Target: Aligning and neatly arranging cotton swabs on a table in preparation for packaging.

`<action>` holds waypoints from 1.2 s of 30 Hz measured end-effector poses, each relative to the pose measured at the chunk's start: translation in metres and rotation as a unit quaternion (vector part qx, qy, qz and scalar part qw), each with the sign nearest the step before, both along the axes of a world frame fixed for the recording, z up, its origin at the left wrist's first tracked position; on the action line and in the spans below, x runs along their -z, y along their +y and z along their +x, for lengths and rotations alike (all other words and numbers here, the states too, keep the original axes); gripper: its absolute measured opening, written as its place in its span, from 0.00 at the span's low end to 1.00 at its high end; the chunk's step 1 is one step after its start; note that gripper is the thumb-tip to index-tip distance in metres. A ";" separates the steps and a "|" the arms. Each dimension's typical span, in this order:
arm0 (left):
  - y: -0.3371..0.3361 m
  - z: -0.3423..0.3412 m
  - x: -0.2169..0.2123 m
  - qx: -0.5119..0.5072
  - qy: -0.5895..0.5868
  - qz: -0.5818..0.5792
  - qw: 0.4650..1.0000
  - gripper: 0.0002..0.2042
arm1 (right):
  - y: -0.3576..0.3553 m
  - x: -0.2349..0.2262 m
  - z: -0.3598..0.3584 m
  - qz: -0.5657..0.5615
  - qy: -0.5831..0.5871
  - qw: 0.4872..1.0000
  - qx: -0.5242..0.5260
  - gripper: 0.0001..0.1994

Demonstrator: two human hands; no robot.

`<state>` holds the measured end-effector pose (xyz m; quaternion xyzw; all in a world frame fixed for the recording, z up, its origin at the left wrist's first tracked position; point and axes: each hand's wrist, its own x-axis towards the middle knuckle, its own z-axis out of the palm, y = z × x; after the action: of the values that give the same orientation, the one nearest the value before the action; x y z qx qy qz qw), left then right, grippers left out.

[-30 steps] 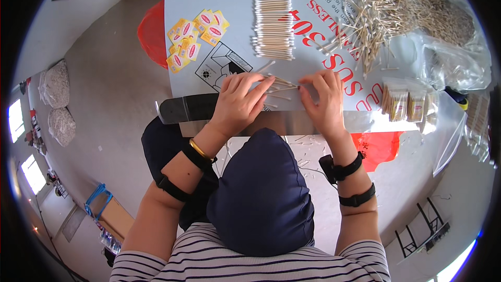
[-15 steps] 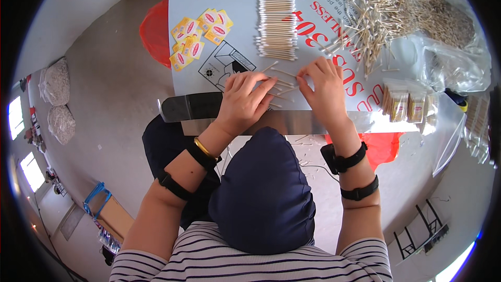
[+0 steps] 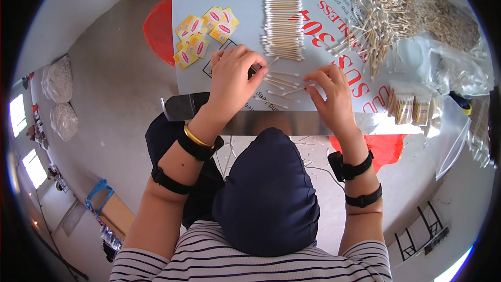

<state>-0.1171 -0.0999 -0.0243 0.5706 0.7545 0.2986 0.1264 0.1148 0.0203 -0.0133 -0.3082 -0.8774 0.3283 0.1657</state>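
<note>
A few loose cotton swabs (image 3: 282, 81) lie on the table between my hands. My left hand (image 3: 235, 75) is curled at their left side, its thumb and forefinger closing on one slanted swab (image 3: 272, 62). Facing it from the right, my right hand (image 3: 334, 96) has thumb and forefinger apart, close to the end of another slanted swab (image 3: 293, 92); whether it touches that one is hard to tell. Beyond my hands, a neat stack of cotton swabs (image 3: 283, 28) lies in a ladder-like row.
Yellow printed cards (image 3: 198, 44) are scattered at the left. A large heap of loose swabs (image 3: 378, 8) fills the far right. Filled small packets (image 3: 409, 107) sit by the right front edge, near clear plastic bags (image 3: 459, 65). The table's metal edge (image 3: 271, 124) runs before me.
My left hand has moved left and away from me, from the loose swabs to the slanted one. My right hand has shifted slightly toward me, its fingers spread wider. The view has shifted a little.
</note>
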 end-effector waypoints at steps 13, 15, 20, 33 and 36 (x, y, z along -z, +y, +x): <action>0.020 0.002 -0.014 0.049 0.072 -0.075 0.993 0.07 | -0.010 0.010 0.000 0.025 -0.025 0.999 -0.010 0.07; 0.023 0.006 -0.015 0.051 0.089 -0.075 0.992 0.07 | -0.013 0.009 -0.002 0.009 -0.021 1.000 -0.010 0.08; 0.026 0.007 -0.015 0.058 0.121 -0.077 0.988 0.08 | -0.018 0.009 -0.005 0.006 -0.021 1.000 0.001 0.08; -0.010 -0.012 -0.008 0.053 0.019 -0.003 0.998 0.09 | -0.021 0.009 -0.006 0.004 -0.021 1.000 0.005 0.08; -0.017 -0.008 -0.007 0.073 0.009 -0.010 0.997 0.11 | -0.021 0.009 -0.006 0.005 -0.025 1.000 0.005 0.08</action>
<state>-0.1255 -0.1170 -0.0169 0.6257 0.7148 0.2759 0.1463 0.1087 -0.0009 -0.0222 -0.3199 -0.8814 0.3150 0.1470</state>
